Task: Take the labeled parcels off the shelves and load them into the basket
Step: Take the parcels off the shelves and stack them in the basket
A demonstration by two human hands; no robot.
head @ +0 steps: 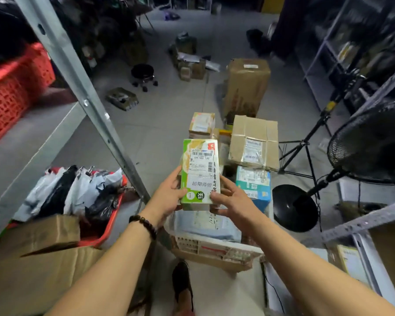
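Left hand (167,197) and right hand (233,201) grip the green parcel (200,172) above the basket (214,246), taped box (253,142) beyond.

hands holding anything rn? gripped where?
Yes: one green and white labeled box, held in both hands at its near end. The left hand grips the left edge, the right hand the right edge and corner.

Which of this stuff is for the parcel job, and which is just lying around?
For the job: the green box, held by the left hand and the right hand; the white basket below it; the labelled brown box and blue box close by.

Just lying about: the fan, the stool, the tripod, and the red crate on the shelf.
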